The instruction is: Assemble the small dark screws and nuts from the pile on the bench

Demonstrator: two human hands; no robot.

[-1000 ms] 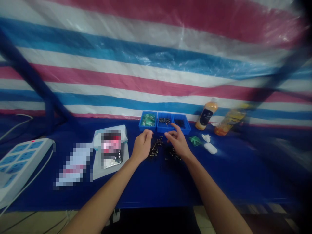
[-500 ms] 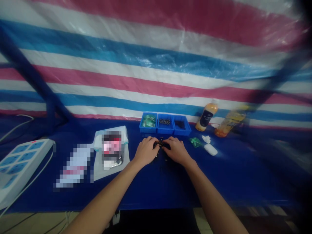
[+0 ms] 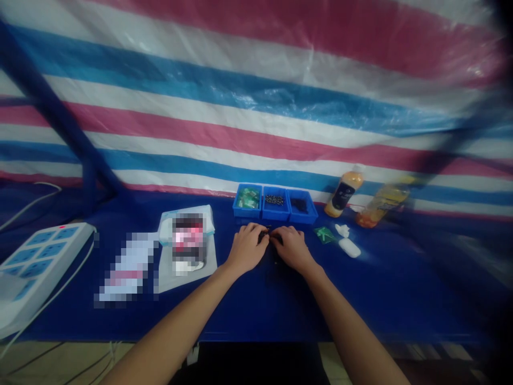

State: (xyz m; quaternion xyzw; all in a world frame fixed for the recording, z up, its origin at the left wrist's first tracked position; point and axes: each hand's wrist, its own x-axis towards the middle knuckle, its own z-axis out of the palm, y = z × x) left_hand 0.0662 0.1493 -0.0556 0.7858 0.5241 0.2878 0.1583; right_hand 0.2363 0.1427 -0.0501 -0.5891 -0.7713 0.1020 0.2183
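My left hand [image 3: 247, 249] and my right hand [image 3: 294, 247] meet at the middle of the dark blue table [image 3: 264, 315], fingertips nearly touching. The fingers of both are curled and pinched; what they hold is small, dark and mostly hidden. Just beyond them stand three small blue bins in a row. Green and white pieces fill the left bin [image 3: 247, 214], dark pieces with shiny spots lie in the middle bin [image 3: 276, 215], and black pieces are in the right bin [image 3: 303, 218].
To the right lie a green packet [image 3: 324, 234], a crumpled white tissue [image 3: 342, 230] and a white rounded case [image 3: 350, 247]. Behind them are two bottles, one with a dark label [image 3: 343, 195], one yellowish [image 3: 382, 203]. Leftward are a blurred-out package [image 3: 165, 275] and a power strip [image 3: 50, 267].
My hands have drawn closer together, and the small pieces seen between them are now mostly covered. The whole scene has shifted slightly right with the camera.
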